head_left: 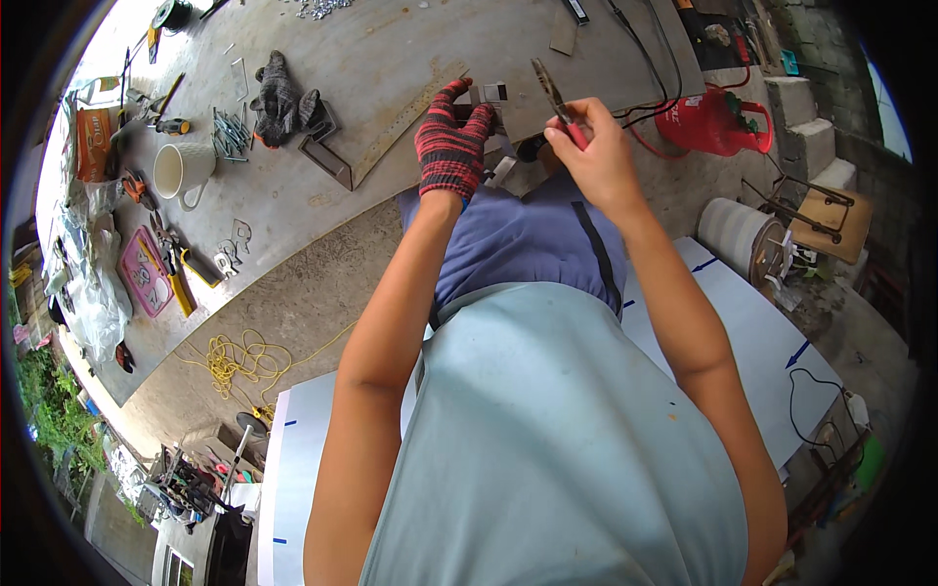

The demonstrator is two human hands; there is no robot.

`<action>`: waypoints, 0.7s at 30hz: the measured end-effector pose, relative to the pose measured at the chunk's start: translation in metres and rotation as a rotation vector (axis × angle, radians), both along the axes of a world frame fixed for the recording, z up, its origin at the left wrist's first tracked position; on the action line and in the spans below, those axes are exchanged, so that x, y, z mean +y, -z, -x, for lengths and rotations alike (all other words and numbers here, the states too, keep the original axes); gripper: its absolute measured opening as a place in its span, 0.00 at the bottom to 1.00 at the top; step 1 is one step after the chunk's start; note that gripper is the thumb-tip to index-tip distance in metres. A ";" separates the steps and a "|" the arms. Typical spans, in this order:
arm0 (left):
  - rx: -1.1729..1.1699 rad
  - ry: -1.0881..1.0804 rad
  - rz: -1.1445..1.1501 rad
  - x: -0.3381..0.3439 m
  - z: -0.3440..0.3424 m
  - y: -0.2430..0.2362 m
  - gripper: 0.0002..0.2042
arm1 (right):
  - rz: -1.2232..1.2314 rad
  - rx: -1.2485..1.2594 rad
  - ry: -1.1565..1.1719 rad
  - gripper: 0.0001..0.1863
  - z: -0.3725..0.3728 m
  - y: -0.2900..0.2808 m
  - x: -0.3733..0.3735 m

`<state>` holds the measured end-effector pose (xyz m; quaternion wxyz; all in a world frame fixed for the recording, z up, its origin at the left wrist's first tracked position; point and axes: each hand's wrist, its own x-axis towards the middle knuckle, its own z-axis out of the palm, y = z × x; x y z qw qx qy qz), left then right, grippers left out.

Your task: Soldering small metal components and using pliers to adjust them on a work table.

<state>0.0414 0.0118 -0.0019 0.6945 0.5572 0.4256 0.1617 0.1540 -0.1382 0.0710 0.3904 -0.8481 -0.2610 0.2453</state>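
Observation:
My left hand (453,145), in a red-and-black striped knit glove, is at the near edge of the metal table (322,210). Its thumb and fingers close around a small shiny metal piece (495,93), partly hidden by the glove. My bare right hand (598,156) grips pliers (548,86) by their red handles. The dark jaws point up and away, to the right of the metal piece and apart from it. Left of my gloved hand, a steel square ruler (399,127) lies next to a bent metal channel (325,161).
Leftward on the table are a dark grey glove (277,98), long nails (231,134), a white mug (183,171), a pink tray (146,272) and yellow-handled pliers (177,273). Black cables (653,59) hang over the right edge near a red gas cylinder (705,122). Yellow cord (241,361) lies on the floor.

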 end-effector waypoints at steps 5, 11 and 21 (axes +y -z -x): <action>0.189 -0.049 -0.200 -0.008 -0.014 0.003 0.19 | -0.035 0.000 0.117 0.18 0.021 0.047 0.024; 0.443 0.032 -0.580 -0.007 -0.015 0.016 0.20 | 0.002 -0.035 0.151 0.20 0.023 0.065 0.035; 0.191 0.280 -0.945 0.012 0.017 0.023 0.16 | 0.050 0.039 0.158 0.16 0.007 0.057 0.036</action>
